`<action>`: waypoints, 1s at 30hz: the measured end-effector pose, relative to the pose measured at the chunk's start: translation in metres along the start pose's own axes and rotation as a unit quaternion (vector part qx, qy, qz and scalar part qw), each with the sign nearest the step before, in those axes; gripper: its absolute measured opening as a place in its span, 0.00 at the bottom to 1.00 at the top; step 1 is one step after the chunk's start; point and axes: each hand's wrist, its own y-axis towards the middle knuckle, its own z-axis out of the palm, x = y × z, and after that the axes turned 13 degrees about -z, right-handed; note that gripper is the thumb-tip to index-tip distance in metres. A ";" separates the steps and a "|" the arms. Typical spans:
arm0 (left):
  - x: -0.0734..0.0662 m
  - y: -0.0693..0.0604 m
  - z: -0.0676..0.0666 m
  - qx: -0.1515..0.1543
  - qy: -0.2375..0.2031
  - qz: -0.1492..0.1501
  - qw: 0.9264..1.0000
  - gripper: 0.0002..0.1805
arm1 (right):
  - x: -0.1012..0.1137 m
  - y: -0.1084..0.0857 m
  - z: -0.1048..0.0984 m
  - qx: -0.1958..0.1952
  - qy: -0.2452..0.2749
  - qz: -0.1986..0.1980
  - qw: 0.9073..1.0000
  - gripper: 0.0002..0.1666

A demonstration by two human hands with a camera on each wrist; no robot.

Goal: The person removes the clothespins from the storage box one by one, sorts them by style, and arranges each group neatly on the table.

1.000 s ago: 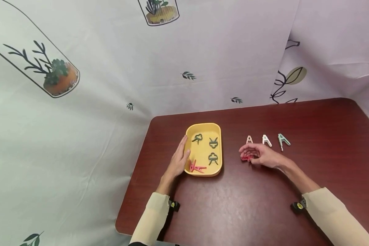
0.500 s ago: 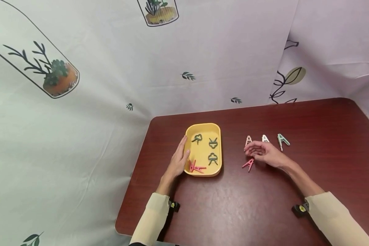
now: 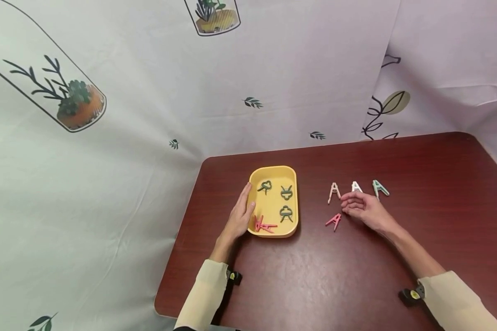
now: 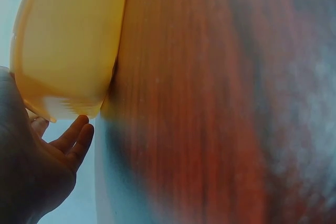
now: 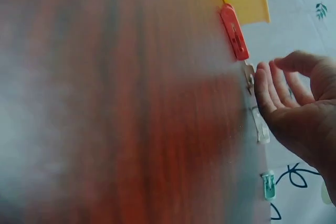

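My left hand (image 3: 238,218) rests along the left wall of a yellow tray (image 3: 295,202), its thumb near the rim. In the left wrist view the fingers (image 4: 73,142) lie against the tray's outside. Inside the tray are several dark green clips (image 3: 286,213) and red-pink clothespins (image 3: 266,225). Above the table, my right hand (image 3: 366,211) hovers with loosely bent fingers and holds nothing. A red-pink clothespin (image 3: 334,221) lies just to its left on the table. Behind the hand sits a white clothespin (image 3: 356,186), partly hidden. A pale pink clothespin (image 3: 334,191) and a mint green one (image 3: 379,187) flank it.
The dark red wooden table (image 3: 306,280) has rounded corners. Patterned white cloth (image 3: 273,82) hangs behind it and along its left side. A small black wrist camera (image 3: 412,295) sits by the right sleeve.
The right hand has let go of the red-pink clothespin and moved right, away from it. The clothespin stays on the table, now in full view. The left hand and tray have not moved.
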 end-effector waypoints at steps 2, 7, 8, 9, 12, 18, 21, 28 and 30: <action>-0.001 0.000 0.000 0.001 0.003 -0.008 1.000 0.33 | 0.000 -0.003 0.002 -0.010 -0.012 0.009 1.000 0.19; -0.002 0.000 0.000 0.002 0.012 -0.013 1.000 0.33 | 0.002 -0.012 0.012 -0.033 -0.034 0.022 0.999 0.20; -0.002 0.000 0.000 0.003 0.012 -0.011 1.000 0.33 | 0.002 -0.013 0.014 -0.038 -0.037 0.023 0.998 0.21; -0.001 0.000 -0.001 0.003 0.012 -0.010 1.000 0.33 | 0.003 -0.015 0.017 -0.040 -0.044 0.023 0.998 0.21; -0.001 0.001 -0.001 0.002 0.012 -0.005 1.000 0.33 | 0.005 -0.016 0.025 -0.040 -0.066 0.018 0.997 0.23; 0.000 0.001 -0.001 0.001 0.013 -0.001 1.000 0.33 | 0.008 -0.017 0.035 -0.039 -0.113 -0.007 0.993 0.28; 0.001 0.000 0.000 0.005 0.013 -0.009 1.000 0.34 | 0.008 -0.018 0.038 -0.042 -0.133 -0.015 0.990 0.32; 0.002 0.000 0.000 0.009 0.014 -0.020 1.000 0.34 | 0.007 -0.018 0.044 -0.039 -0.185 -0.042 0.981 0.36; 0.001 0.000 0.000 0.007 0.013 -0.017 1.000 0.34 | 0.006 -0.017 0.045 -0.040 -0.195 -0.052 0.979 0.35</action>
